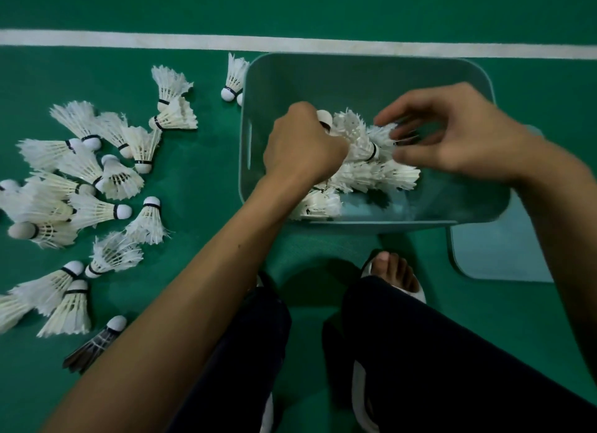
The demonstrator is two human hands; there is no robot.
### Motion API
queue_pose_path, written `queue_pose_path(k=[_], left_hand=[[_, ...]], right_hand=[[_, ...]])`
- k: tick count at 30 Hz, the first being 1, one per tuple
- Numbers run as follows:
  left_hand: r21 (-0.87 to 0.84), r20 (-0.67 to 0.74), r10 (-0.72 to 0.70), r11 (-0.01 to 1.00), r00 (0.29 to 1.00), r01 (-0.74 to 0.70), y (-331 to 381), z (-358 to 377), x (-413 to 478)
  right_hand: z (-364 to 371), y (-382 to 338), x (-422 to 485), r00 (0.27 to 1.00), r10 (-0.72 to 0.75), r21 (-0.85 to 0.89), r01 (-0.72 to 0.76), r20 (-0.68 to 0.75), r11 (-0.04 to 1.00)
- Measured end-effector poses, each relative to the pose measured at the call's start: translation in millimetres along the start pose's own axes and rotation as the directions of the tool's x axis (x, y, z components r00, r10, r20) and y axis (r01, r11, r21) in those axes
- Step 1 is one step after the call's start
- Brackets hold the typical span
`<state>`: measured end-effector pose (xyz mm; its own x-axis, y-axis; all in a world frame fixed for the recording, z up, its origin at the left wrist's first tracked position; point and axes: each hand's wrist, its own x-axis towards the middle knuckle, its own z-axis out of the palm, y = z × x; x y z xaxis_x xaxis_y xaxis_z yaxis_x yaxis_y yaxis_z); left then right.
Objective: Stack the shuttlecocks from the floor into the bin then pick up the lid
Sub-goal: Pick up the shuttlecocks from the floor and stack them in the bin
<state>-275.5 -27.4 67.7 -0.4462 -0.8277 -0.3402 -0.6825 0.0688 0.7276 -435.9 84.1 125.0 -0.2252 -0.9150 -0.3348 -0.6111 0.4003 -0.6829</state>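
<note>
A grey-green plastic bin (365,77) stands on the green court floor and holds several white shuttlecocks (371,174) in its near half. Inside the bin, my left hand (300,145) is closed around a shuttlecock (350,135) whose cork tip pokes out above my knuckles. My right hand (452,132) hovers over the bin's right half, its fingertips touching the feathers of the top shuttlecocks. Many more white shuttlecocks (84,187) lie scattered on the floor left of the bin. The pale blue lid (497,251) lies flat at the bin's near right corner, partly hidden by my right forearm.
One dark-feathered shuttlecock (93,345) lies at the lower left. Another white shuttlecock (234,77) leans against the bin's left wall. A white court line (193,41) runs behind the bin. My legs in dark trousers and a sandalled foot (394,274) are just in front of the bin.
</note>
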Motion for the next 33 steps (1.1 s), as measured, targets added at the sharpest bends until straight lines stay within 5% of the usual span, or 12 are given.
queue_pose_path(k=[11, 18, 20, 24, 28, 33], left_hand=[[-0.046, 0.3, -0.103, 0.991, 0.948, 0.122, -1.1, 5.2, -2.4], [-0.249, 0.193, -0.169, 0.944, 0.967, 0.215, -2.8, 3.6, -2.7], [-0.194, 0.206, -0.128, 0.966, 0.97, 0.169, 2.2, 4.4, -5.3], [-0.063, 0.181, -0.132, 0.987, 0.975, 0.146, -7.6, 9.0, 0.5], [0.039, 0.07, -0.081, 0.996, 0.994, 0.079, -17.7, 7.8, -3.7], [0.107, -0.038, 0.021, 0.994, 0.999, -0.017, -18.1, 0.3, -4.9]], right_hand=[[47.7, 11.9, 0.8, 0.94, -0.33, -0.28, 0.294, -0.09, 0.914], [46.0, 33.6, 7.7, 0.984, 0.011, -0.524, -0.105, -0.178, 0.845], [51.5, 33.0, 11.0, 0.968, 0.082, -0.457, -0.186, -0.237, 0.87], [63.9, 29.5, 27.1, 0.937, 0.347, -0.173, -0.349, -0.044, 0.921], [80.0, 37.1, 42.4, 0.92, 0.383, -0.295, -0.391, -0.085, 0.872], [77.7, 38.8, 48.5, 0.905, 0.41, -0.246, -0.424, -0.112, 0.871]])
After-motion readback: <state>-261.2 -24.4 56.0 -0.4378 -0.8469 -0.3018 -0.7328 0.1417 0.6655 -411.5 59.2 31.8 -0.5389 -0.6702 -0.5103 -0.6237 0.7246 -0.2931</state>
